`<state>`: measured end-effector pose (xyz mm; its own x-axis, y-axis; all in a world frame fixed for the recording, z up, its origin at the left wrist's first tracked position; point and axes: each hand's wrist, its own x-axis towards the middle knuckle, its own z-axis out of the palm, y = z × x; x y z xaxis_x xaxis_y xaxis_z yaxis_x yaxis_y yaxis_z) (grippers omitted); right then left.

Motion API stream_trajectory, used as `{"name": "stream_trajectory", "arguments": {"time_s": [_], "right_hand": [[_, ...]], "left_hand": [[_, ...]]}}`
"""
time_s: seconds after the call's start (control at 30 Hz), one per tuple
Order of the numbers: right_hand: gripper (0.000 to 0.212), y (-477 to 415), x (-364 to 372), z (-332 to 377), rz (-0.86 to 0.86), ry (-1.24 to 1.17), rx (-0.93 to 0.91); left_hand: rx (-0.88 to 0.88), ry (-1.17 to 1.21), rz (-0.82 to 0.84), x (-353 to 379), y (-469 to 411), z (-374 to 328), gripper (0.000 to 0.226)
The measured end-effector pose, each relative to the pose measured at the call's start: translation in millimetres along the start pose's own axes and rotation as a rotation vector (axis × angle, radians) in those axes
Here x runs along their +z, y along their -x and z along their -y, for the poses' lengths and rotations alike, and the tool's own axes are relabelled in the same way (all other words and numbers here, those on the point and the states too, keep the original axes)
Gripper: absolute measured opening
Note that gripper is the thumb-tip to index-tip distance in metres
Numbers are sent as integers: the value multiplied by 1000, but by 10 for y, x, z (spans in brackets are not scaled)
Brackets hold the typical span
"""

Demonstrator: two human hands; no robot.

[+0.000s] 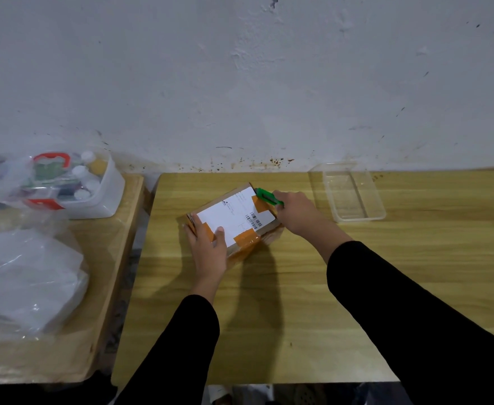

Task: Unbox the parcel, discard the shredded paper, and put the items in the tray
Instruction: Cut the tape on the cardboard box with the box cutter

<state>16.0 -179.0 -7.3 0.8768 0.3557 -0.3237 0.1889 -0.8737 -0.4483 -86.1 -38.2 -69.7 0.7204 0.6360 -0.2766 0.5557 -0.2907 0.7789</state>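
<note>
- Resting on the wooden table (269, 302), toward its far edge and left of centre, a cardboard parcel (234, 222) sits turned at an angle to the table's sides, still taped closed.
- A white shipping label (234, 217) with barcodes covers most of the parcel's top; strips of orange tape (245, 238) cross the label's corners and run down the near side.
- Left hand (207, 247): laid flat over the parcel's near-left corner, fingers spread and pressing on the top, thumb on the label; it steadies the box and does not close round it.
- Right hand (297, 213): clenched round the handle of a green cutter (267, 197), whose tip meets the parcel's far-right corner at a piece of orange tape.
- Both forearms wear black sleeves (415, 317) and reach in from the near edge of the table.
- A clear plastic tray (354, 195) stands near the far edge, right of the parcel and well apart from it, with nothing visible inside.
- A second wooden table (99, 287) adjoins on the left, separated by a narrow gap.
- At its far end, a white tub (105, 197) holds small bottles and other items, partly under clear plastic.
- Nearer on that table lies a bundle of white material in a transparent bag (26, 276).
</note>
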Motion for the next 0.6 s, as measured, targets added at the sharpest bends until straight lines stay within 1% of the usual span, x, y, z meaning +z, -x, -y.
{"name": "stream_trajectory", "arguments": {"time_s": [0.2,0.37,0.5,0.6], "right_hand": [[28,53,-13,-55,17,10,26],[24,272,0,-185,8,39,3],[29,469,54,-311,-37,40,-10],[33,631,56,-408,-68,-3,4]], "left_hand": [[-10,-7,-17,32,-21,28,68],[9,42,-28,41,-40,50,69],[9,23,-40,49,-46,58,69],[6,25,-22,31,-37,36,69]]}}
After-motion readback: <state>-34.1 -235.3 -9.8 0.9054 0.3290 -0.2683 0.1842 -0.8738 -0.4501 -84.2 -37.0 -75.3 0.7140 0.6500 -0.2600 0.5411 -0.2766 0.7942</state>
